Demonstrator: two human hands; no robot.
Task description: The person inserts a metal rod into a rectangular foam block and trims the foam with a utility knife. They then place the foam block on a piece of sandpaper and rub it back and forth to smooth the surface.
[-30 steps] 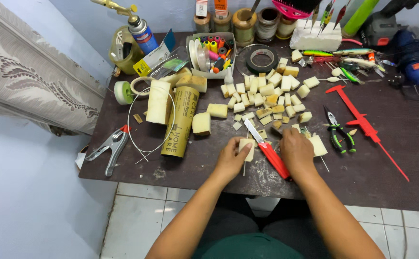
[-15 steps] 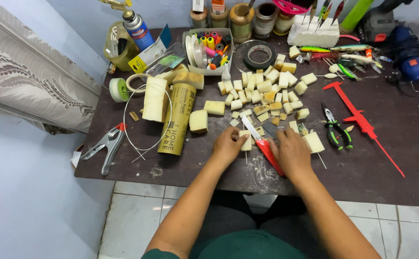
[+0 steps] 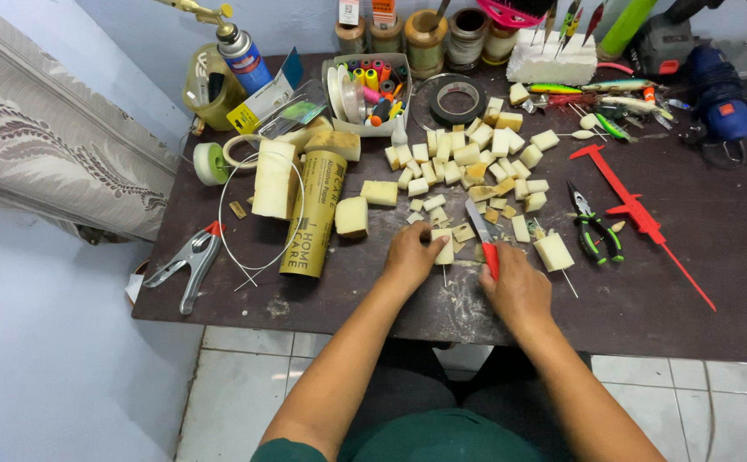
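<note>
A small foam block [image 3: 444, 247] is pinched by the left hand [image 3: 409, 257] on the surface [image 3: 715, 214], w/ a red-handled knife [image 3: 484, 241] gripped in the right hand [image 3: 517, 287] just beside it. More blocks [image 3: 467, 158] are heaped beyond both hands; pliers [image 3: 594, 229] & red caliper [image 3: 638, 210] lie right of the right hand.

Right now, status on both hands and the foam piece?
Left hand pinning small foam block. Right hand gripping red-handled knife. Cut pieces piled close behind.
</note>
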